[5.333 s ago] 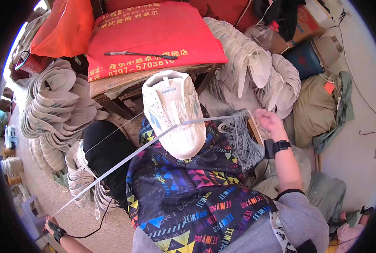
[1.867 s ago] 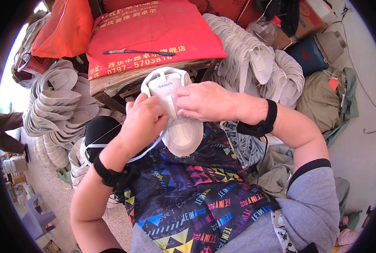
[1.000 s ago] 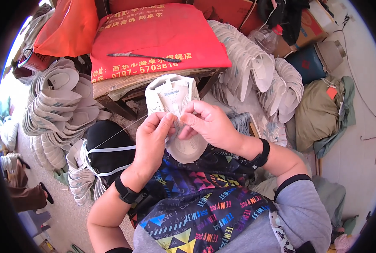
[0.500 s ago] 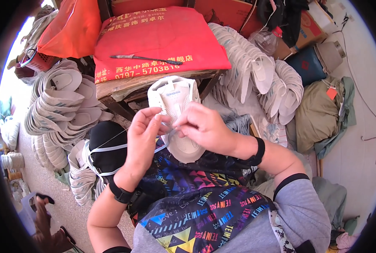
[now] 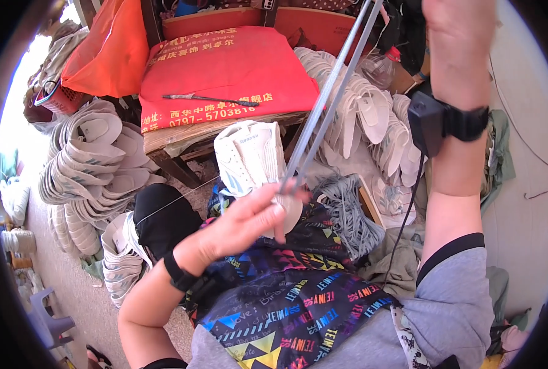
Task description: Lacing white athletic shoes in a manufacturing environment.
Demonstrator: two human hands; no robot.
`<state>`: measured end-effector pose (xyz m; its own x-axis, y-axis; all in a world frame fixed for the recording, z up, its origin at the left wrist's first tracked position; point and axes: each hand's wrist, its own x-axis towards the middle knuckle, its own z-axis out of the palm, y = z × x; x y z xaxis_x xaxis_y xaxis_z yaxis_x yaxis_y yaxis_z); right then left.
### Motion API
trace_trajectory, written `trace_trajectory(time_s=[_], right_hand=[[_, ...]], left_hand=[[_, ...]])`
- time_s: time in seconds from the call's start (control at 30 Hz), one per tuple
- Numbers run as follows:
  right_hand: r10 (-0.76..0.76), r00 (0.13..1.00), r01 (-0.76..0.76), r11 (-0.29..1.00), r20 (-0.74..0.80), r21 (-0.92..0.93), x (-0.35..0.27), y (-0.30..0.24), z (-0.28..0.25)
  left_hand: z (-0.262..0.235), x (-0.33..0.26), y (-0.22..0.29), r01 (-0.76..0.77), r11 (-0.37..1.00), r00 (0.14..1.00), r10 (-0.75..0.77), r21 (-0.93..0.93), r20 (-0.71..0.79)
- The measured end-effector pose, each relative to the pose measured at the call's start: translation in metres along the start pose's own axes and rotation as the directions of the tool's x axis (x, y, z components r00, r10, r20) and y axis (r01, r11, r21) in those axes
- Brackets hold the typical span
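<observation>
At mid-frame, two grey lace strands (image 5: 315, 114) stretch straight above a white shoe (image 5: 247, 157)

The left hand (image 5: 258, 215) covers part of the shoe's front, fingers slightly bent at the strands' lower end; whether they pinch cannot be told. At the upper right, the right hand (image 5: 457, 21) is cut off by the frame's edge, its fingers' state unseen. Right of the shoe lies a bundle of grey laces (image 5: 348, 212).

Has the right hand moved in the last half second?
Yes: the right hand has gone from over the white shoe toward the picture's upper right, now well right of the red cover and partly cut off by the top edge.
</observation>
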<state>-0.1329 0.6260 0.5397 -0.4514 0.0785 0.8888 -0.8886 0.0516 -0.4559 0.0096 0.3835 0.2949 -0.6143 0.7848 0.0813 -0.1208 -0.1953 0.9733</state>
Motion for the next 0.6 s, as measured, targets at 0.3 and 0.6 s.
trace_trajectory(time_s=[0.3, 0.6], right_hand=[[0.783, 0.519, -0.588, 0.618, 0.344, -0.521, -0.132, 0.068, -0.029], [0.719, 0.137, -0.439, 0.661, 0.682, -0.609, -0.274, 0.018, -0.016]], left_hand=[[-0.012, -0.023, 0.121, 0.054, 0.987, 0.993, -0.037, 0.151, -0.116], [-0.046, -0.035, -0.017, 0.291, 0.841, 0.760, 0.087, 0.457, -0.644]])
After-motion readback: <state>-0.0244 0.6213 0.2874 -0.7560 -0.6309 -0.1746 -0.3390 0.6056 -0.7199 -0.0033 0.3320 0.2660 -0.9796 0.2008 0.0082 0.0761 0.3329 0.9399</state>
